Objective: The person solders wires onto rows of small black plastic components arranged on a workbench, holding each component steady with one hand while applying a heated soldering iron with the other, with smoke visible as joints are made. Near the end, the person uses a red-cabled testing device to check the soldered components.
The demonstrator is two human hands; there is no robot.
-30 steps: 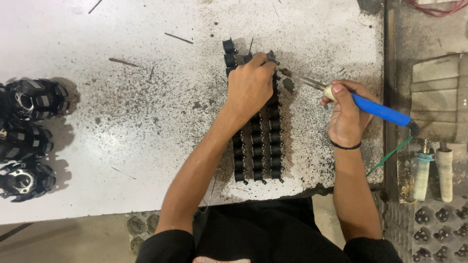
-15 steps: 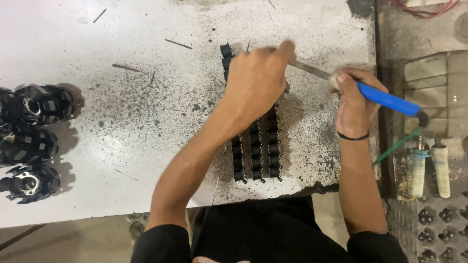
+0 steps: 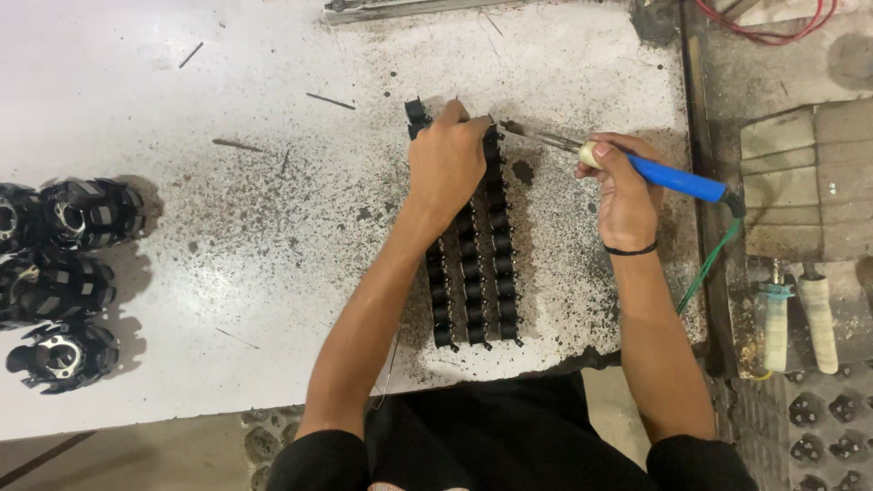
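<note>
Three rows of small black parts (image 3: 473,282) lie lined up on a white, scorched worktable (image 3: 227,273). My left hand (image 3: 446,159) rests on the far end of the rows, fingers curled down on the parts; a thin wire may be pinched there, but I cannot tell. My right hand (image 3: 623,186) grips a soldering iron (image 3: 673,177) by its blue handle. The iron's metal tip points left and ends just beside my left fingertips at the top of the right row.
Several round black cage-like parts (image 3: 64,273) sit at the table's left edge. A green cord (image 3: 705,268) runs down from the iron. Two pale cylinders (image 3: 800,314) and a tray of small dark pieces (image 3: 818,427) are at the right. Red wires (image 3: 773,23) lie at top right.
The view shifted slightly. My left hand stayed at the far end of the rows, and the iron's tip remains close to its fingers.
</note>
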